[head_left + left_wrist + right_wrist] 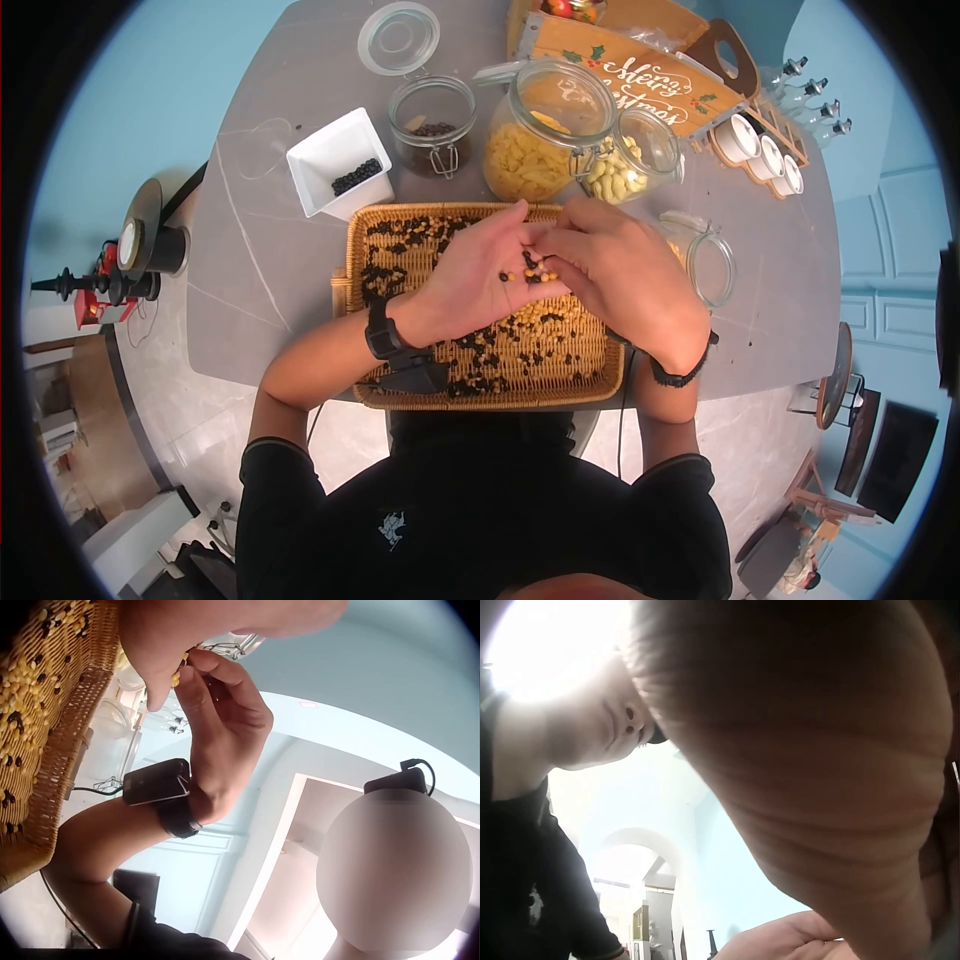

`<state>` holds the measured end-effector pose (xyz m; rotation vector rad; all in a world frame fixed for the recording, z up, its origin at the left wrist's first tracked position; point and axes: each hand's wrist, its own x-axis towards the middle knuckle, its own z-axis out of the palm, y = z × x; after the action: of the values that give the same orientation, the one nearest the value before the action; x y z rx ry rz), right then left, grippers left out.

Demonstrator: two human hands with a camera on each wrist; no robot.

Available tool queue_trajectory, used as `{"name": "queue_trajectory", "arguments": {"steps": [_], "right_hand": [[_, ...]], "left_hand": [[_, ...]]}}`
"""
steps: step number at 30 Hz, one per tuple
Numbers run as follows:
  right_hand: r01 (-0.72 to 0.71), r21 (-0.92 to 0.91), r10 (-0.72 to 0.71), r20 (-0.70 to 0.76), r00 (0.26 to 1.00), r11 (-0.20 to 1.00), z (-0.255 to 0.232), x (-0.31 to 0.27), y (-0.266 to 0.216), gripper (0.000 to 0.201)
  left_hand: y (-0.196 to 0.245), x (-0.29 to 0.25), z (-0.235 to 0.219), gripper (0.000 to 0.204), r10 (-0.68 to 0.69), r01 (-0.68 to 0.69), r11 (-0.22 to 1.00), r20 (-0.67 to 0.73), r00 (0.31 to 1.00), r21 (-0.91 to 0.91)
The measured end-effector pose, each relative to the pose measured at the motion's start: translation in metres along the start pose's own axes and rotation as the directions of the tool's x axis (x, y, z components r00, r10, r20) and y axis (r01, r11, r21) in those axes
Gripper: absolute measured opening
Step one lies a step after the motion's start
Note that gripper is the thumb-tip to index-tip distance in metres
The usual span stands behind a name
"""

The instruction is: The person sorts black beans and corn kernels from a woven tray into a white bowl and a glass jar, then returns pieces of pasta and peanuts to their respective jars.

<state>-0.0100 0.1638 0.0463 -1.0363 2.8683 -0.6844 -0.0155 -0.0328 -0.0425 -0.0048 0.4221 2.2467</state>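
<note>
My left hand (485,270) is palm up over a wicker basket (347,290), carrying a few black beans (531,268) and yellow kernels (545,277) on the palm and fingers. Over that palm is my right hand (625,275), its thumb and forefinger pinching at the beans. The left wrist view shows the right hand (225,712) with its fingertips beside yellow kernels (176,679) at the left palm's edge. Black beans and yellow kernels lie mixed across the basket floor. In the right wrist view the right hand fills much of the picture, hiding its fingertips.
Behind the basket stand a white square dish (345,150) with black beans, a jar of dark beans (432,125), a large jar of yellow pasta (530,150) and a smaller jar of pale pieces (620,170). A glass jar (712,268) lies right; a wooden crate (620,65) stands behind.
</note>
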Motion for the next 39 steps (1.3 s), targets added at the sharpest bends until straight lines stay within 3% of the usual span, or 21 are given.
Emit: {"name": "queue_trajectory", "arguments": {"steps": [3,6,7,8,9,10,11,14,15,16,17,20,21,23,27,31,39], "right_hand": [[0.036,-0.013,-0.036,-0.035,0.999,0.999,0.003,0.002,0.000,0.028],[0.057,0.039,-0.055,-0.066,0.996,0.998,0.001,0.002,-0.002,0.022],[0.047,0.053,-0.044,-0.064,0.997,0.997,-0.005,0.001,-0.007,0.021],[0.041,0.060,-0.037,-0.068,0.997,0.997,-0.011,0.005,-0.010,0.019],[0.086,0.055,-0.080,-0.098,0.992,0.995,-0.014,0.013,-0.014,0.020],[0.127,0.052,-0.120,-0.127,0.985,0.991,-0.015,0.023,-0.018,0.020],[0.164,0.051,-0.155,-0.155,0.976,0.985,-0.014,0.032,-0.023,0.020],[0.303,-0.123,-0.326,-0.284,0.902,0.945,-0.015,0.081,-0.019,0.019],[0.297,-0.150,-0.331,-0.321,0.887,0.943,-0.017,0.092,-0.018,0.019],[0.292,-0.176,-0.337,-0.356,0.872,0.940,-0.018,0.102,-0.016,0.019],[0.289,-0.200,-0.346,-0.387,0.855,0.936,-0.019,0.109,-0.017,0.020],[0.250,0.014,-0.225,-0.388,0.894,0.968,-0.036,0.087,-0.031,0.023],[0.193,0.026,-0.174,-0.326,0.929,0.981,-0.042,0.071,-0.028,0.034],[0.096,0.033,-0.087,-0.208,0.974,0.995,-0.047,0.041,-0.027,0.035],[-0.041,0.138,0.043,-0.009,0.999,0.990,-0.034,0.011,-0.016,0.041],[-0.076,0.148,0.076,0.006,0.997,0.986,-0.024,0.009,-0.009,0.054],[-0.022,0.169,0.021,0.011,1.000,0.985,-0.008,0.009,0.005,0.034]], "left_hand": [[0.000,0.000,-0.010,0.051,-0.009,0.012,0.999,0.061,0.998,-0.047],[-0.006,0.002,-0.022,0.039,0.089,-0.077,0.994,0.172,0.981,-0.076],[-0.008,-0.001,-0.021,0.037,0.139,-0.174,0.954,0.154,0.978,0.243],[-0.008,-0.004,-0.019,0.035,0.194,-0.248,0.804,0.155,0.969,0.541],[-0.007,-0.005,-0.016,0.034,0.217,-0.269,0.641,0.166,0.962,0.719],[-0.006,-0.007,-0.013,0.033,0.239,-0.270,0.442,0.178,0.955,0.856],[-0.006,-0.009,-0.009,0.032,0.228,-0.246,0.317,0.178,0.957,0.916],[-0.004,-0.008,-0.011,0.046,0.105,-0.139,0.695,0.092,0.990,0.705],[-0.007,-0.002,-0.011,0.051,0.068,-0.072,0.898,0.024,0.997,0.433],[-0.008,0.001,-0.010,0.056,0.011,-0.008,0.994,-0.028,1.000,0.105],[-0.009,0.002,-0.010,0.058,0.021,-0.019,0.995,-0.026,0.999,0.094],[-0.008,0.002,-0.014,0.063,0.081,-0.081,0.995,0.014,0.997,0.050],[-0.009,0.006,-0.018,0.064,0.107,-0.108,0.994,0.051,0.993,0.029],[-0.008,0.006,-0.018,0.066,0.156,-0.155,0.988,0.080,0.985,-0.016],[-0.004,0.000,-0.006,0.070,0.190,-0.182,0.980,0.101,0.977,-0.085],[-0.003,-0.003,0.000,0.075,0.152,-0.143,0.986,0.116,0.981,-0.083],[-0.001,-0.003,0.000,0.071,0.130,-0.127,0.988,0.034,0.991,-0.089]]}}
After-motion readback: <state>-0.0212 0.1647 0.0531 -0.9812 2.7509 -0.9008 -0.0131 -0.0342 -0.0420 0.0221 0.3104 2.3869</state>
